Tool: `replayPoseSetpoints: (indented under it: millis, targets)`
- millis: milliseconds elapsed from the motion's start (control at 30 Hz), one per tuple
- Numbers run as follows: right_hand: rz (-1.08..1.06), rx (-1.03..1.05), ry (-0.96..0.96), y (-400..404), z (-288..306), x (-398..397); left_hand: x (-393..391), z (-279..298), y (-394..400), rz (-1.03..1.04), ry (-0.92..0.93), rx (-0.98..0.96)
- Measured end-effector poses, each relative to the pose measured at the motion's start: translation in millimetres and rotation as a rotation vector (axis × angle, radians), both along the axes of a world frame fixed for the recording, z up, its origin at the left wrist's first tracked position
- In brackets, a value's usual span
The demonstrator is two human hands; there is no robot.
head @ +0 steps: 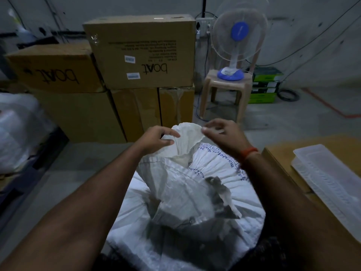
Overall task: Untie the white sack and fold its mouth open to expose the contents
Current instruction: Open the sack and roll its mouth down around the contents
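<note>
The left hand pinches the left rim of the sack's mouth between thumb and fingers, and the right hand pinches the right rim. The white sack stands on the floor just before the person, its gathered neck raised between both hands. Boxes and a fan stand beyond.

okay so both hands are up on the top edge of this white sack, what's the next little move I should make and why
Probably draw the two hands apart and roll the edge outward and down. The left hand and right hand each pinch the raised mouth of the white sack, and no tie shows there. Below the grip the fabric is bunched and collapsed inward, so the contents are hidden.
</note>
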State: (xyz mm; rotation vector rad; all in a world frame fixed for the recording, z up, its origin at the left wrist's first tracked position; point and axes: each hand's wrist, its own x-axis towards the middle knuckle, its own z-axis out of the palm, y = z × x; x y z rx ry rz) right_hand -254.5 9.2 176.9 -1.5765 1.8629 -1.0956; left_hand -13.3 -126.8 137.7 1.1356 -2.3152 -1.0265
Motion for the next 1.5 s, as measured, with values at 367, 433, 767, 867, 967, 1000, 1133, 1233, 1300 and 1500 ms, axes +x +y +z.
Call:
replayPoseSetpoints:
  millis: [367,433,767,867,967,1000,1133,1233,1300,1500]
  targets:
    - [0.009,0.179,0.059,-36,-62,10,15,13,16,0.085,0.040,-0.047]
    - [0.095,0.133,0.063,-27,-61,-15,25,14,16,0.103,-0.009,-0.119]
    - [0.469,0.154,-0.295,-28,2,-91,66,49,13,-0.026,0.037,-0.114]
    - [0.461,0.172,-0.226,-46,6,-93,74,50,1,-0.019,0.011,-0.075]
    - [0.397,0.190,-0.007,-66,-8,-86,78,27,-9,0.019,-0.114,-0.052]
    - [0.375,0.179,0.062,-73,-15,-83,80,15,-11,0.044,-0.145,-0.047]
    - [0.280,0.116,0.152,-97,-46,-70,88,-34,-17,0.135,-0.164,-0.082]
    - [0.173,0.077,0.269,-108,-69,-61,98,-65,-21,0.138,-0.220,-0.154]
    - [0.119,0.035,0.293,-113,-85,-55,104,-80,-22,0.148,-0.231,-0.161]
    - [0.168,-0.009,0.239,-113,-104,-53,105,-90,-19,0.245,-0.182,-0.216]
